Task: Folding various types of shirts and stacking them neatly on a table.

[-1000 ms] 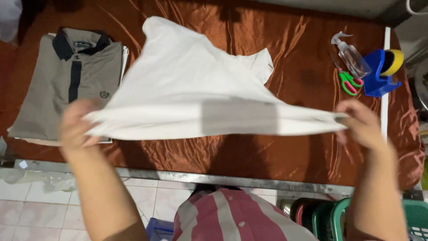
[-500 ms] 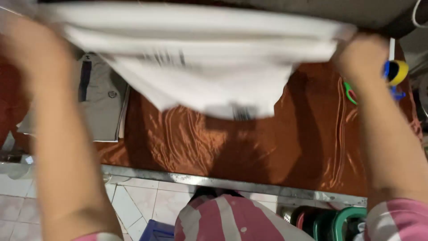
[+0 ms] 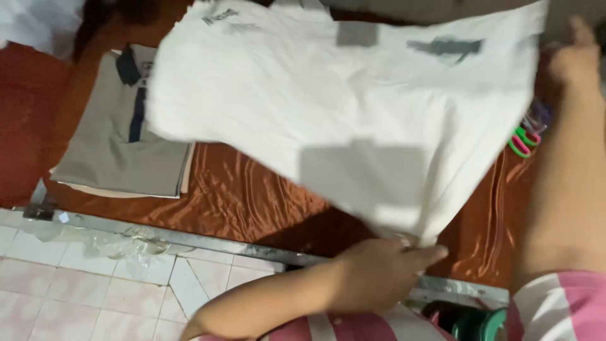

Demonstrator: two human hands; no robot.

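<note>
White shirt [image 3: 353, 107] held spread above the surface [image 3: 246, 196], which is draped in rust-brown satin cloth; the left hand [image 3: 379, 271] pinches its lower corner near the surface's metal edge, the right hand [image 3: 571, 60] grips its upper right corner. Left of the shirt lies a folded grey polo shirt [image 3: 120, 142]; right of it, green-handled scissors [image 3: 521, 142] show partly.

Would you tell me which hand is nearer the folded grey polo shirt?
Left. The left hand is at the table's near edge, right of the folded grey polo shirt; the right hand is far right.
</note>
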